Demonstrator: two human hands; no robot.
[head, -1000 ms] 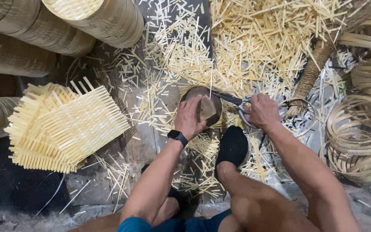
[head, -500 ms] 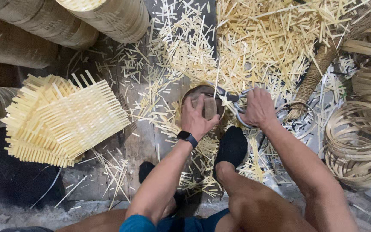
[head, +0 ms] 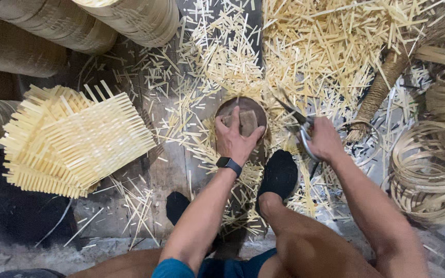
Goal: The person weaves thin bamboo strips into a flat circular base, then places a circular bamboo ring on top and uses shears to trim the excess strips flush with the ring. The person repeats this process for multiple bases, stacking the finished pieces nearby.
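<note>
The left hand [head: 237, 140] rests fingers spread on a round dark wooden block [head: 243, 114], while the right hand [head: 323, 140] is clamped around grey metal shears [head: 298, 123] beside pale bamboo offcuts [head: 330, 46].

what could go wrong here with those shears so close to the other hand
1. The open shears in the right hand point toward the left hand resting on the round wooden block; a slip could nick it.
2. The feet wear only a black sock amid loose cut bamboo slivers, which could prick.
</note>
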